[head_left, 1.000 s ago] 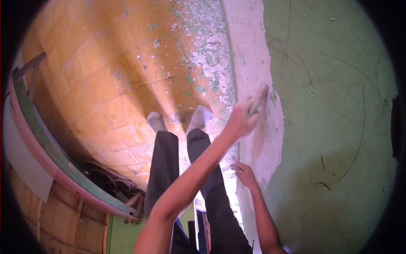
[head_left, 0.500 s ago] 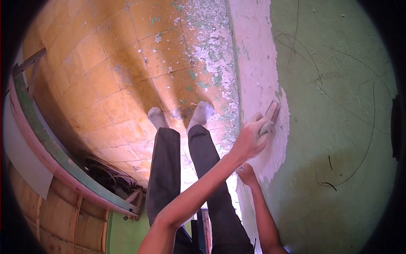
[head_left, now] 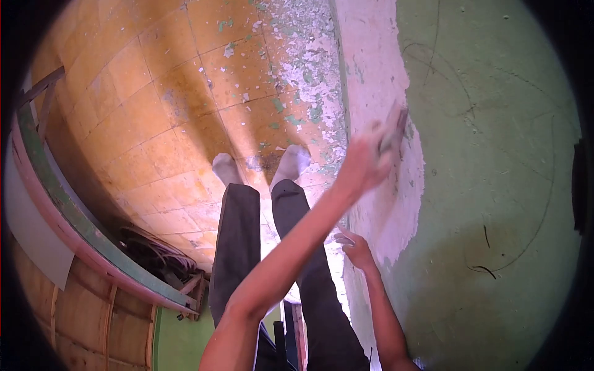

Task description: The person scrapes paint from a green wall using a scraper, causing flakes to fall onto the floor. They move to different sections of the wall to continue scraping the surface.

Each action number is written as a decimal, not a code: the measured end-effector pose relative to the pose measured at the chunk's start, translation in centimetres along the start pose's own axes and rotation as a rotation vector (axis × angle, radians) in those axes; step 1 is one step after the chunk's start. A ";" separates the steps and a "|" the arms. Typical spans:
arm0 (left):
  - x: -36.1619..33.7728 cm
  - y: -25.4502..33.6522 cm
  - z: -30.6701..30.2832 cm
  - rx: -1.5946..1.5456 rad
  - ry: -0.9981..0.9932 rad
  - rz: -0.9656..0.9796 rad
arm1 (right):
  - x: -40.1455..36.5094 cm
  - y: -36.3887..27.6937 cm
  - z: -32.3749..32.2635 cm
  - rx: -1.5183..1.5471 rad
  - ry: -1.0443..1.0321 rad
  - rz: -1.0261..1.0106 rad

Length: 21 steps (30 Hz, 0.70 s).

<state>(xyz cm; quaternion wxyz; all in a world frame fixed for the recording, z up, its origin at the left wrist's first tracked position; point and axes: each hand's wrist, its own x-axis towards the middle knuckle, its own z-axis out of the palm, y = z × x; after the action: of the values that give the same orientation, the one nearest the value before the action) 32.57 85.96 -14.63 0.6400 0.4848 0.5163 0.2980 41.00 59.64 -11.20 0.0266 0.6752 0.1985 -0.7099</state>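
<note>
My left hand is closed around a flat scraper, blurred by motion. The scraper's edge lies against or very close to the bare whitish strip of the wall, beside the green paint; contact is hard to tell. My left arm reaches across above my legs. Lower down, my right hand is beside the bare strip, its fingers loosely apart and nothing visible in them.
Paint flakes litter the orange tiled floor along the wall's foot. My socked feet and dark trousers are between the wall and a curved green-and-pink piece of furniture. Dark coiled material lies by it.
My left hand and the scraper have moved up in the view along the edge of the green paint. My right hand has shifted slightly left, its fingers more visible.
</note>
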 end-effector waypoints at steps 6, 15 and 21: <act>-1.2 0.2 0.3 -0.014 -0.030 0.060 | -0.2 0.6 -0.6 -0.006 0.020 0.044; 4.8 0.8 -1.2 0.000 -0.031 -0.003 | -0.1 0.8 -0.5 0.039 0.017 0.021; -4.7 2.7 0.5 -0.051 -0.140 -0.079 | -0.1 1.5 -0.7 -0.233 0.101 -0.043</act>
<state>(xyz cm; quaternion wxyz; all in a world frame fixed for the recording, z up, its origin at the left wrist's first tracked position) 31.98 82.61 -10.33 0.6977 0.4675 0.4813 0.2511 42.18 58.43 -11.47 0.0797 0.6978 0.2953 -0.6477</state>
